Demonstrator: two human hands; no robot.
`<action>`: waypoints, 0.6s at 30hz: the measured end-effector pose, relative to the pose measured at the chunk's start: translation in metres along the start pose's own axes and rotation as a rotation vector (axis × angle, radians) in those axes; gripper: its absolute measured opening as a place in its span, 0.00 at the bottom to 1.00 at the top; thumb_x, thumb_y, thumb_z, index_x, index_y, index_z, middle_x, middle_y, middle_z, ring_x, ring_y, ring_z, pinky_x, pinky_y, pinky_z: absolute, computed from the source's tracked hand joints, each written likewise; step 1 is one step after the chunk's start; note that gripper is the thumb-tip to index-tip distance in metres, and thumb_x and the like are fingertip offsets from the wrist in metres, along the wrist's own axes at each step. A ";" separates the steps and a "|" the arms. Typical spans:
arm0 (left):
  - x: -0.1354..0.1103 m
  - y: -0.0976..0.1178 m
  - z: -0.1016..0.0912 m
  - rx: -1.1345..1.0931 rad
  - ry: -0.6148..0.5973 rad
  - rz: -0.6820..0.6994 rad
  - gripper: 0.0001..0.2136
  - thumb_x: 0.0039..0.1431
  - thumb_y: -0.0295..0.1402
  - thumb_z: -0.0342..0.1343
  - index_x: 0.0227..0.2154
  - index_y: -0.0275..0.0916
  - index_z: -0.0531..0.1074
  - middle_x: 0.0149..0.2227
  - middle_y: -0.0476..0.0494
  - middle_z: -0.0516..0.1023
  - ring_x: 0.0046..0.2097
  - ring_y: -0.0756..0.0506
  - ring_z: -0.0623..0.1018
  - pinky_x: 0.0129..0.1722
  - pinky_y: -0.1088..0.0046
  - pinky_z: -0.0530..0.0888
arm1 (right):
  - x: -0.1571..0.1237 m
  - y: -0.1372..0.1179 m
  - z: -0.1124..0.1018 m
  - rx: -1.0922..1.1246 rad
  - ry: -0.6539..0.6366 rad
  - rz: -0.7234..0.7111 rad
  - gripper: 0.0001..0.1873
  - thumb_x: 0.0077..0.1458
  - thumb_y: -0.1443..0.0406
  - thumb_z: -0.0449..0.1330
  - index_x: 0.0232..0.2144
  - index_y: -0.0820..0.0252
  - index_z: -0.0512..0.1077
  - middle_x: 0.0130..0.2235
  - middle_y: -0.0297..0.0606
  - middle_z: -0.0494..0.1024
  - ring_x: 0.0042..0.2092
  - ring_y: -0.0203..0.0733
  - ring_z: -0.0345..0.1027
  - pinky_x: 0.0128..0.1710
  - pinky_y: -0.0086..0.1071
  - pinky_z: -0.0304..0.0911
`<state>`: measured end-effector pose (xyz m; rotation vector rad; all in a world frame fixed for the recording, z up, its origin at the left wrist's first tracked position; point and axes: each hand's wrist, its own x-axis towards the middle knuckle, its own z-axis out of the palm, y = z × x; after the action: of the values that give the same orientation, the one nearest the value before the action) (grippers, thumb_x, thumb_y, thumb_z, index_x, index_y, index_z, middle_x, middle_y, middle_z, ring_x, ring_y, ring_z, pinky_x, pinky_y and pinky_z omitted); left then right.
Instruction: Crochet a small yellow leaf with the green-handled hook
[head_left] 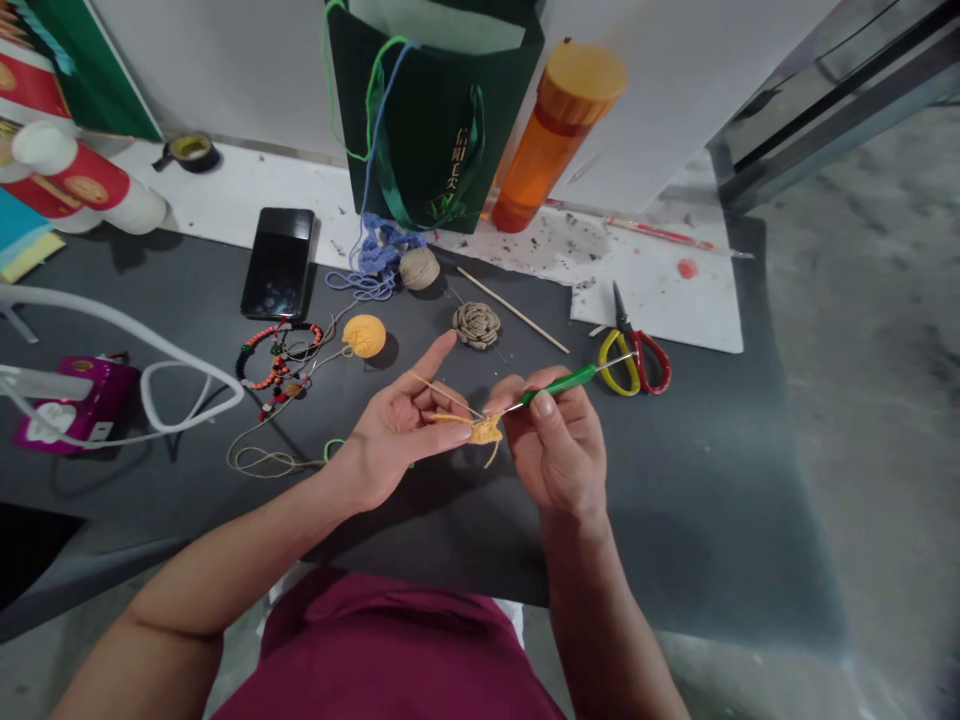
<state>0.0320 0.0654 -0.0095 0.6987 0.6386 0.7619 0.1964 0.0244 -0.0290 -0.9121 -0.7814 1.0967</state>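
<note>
Between thumb and fingers, my left hand (405, 425) pinches a small yellow crochet piece (486, 431), its index finger stretched out with yellow yarn running over it. A short yarn tail hangs from the piece. My right hand (559, 440) is closed around a crochet hook (564, 384) with a green handle, and the hook's metal tip meets the top of the piece. Beyond my left hand sits a yellow yarn ball (364, 336). A coiled brown crocheted rosette (477, 326) lies just past my fingertips.
Scissors (634, 362) with red and yellow handles lie right of my right hand. Farther back are a wooden stick (513, 309), a beige yarn ball (419, 269), blue yarn (386, 250), a phone (278, 264), a dark green bag (435, 120) and an orange bottle (551, 140). A beaded bracelet (259, 372) lies left.
</note>
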 end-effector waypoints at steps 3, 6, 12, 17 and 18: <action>-0.001 0.001 0.000 0.005 -0.010 0.007 0.44 0.50 0.27 0.72 0.70 0.47 0.63 0.31 0.52 0.79 0.36 0.50 0.77 0.40 0.73 0.73 | 0.000 0.000 0.000 -0.003 -0.012 -0.015 0.09 0.60 0.55 0.68 0.37 0.50 0.75 0.28 0.28 0.81 0.32 0.35 0.74 0.32 0.28 0.69; -0.001 0.002 -0.001 0.020 -0.013 0.009 0.44 0.50 0.28 0.72 0.70 0.47 0.64 0.31 0.52 0.79 0.36 0.50 0.76 0.40 0.73 0.73 | 0.001 -0.001 -0.001 -0.023 -0.011 -0.026 0.08 0.61 0.55 0.68 0.37 0.49 0.75 0.28 0.28 0.82 0.32 0.36 0.75 0.32 0.30 0.69; -0.001 0.002 -0.001 0.035 -0.029 0.023 0.42 0.50 0.28 0.72 0.69 0.47 0.65 0.31 0.52 0.77 0.34 0.50 0.75 0.39 0.73 0.72 | 0.000 -0.001 -0.002 -0.058 0.001 -0.057 0.07 0.62 0.56 0.67 0.38 0.50 0.75 0.28 0.28 0.82 0.33 0.37 0.75 0.34 0.32 0.70; -0.001 0.002 -0.001 0.034 -0.025 0.023 0.43 0.50 0.27 0.72 0.69 0.47 0.65 0.30 0.53 0.77 0.34 0.51 0.75 0.38 0.75 0.73 | -0.002 -0.002 0.000 -0.086 0.007 -0.060 0.07 0.62 0.56 0.66 0.38 0.50 0.74 0.29 0.30 0.83 0.33 0.39 0.76 0.34 0.34 0.71; -0.001 0.002 -0.001 0.033 -0.026 0.024 0.42 0.49 0.27 0.72 0.69 0.47 0.66 0.30 0.53 0.76 0.33 0.52 0.75 0.37 0.75 0.73 | -0.002 -0.002 0.001 -0.084 0.009 -0.061 0.07 0.62 0.56 0.66 0.38 0.50 0.74 0.29 0.30 0.83 0.33 0.39 0.76 0.34 0.34 0.71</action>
<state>0.0302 0.0660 -0.0084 0.7464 0.6211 0.7648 0.1958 0.0223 -0.0265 -0.9574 -0.8483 1.0121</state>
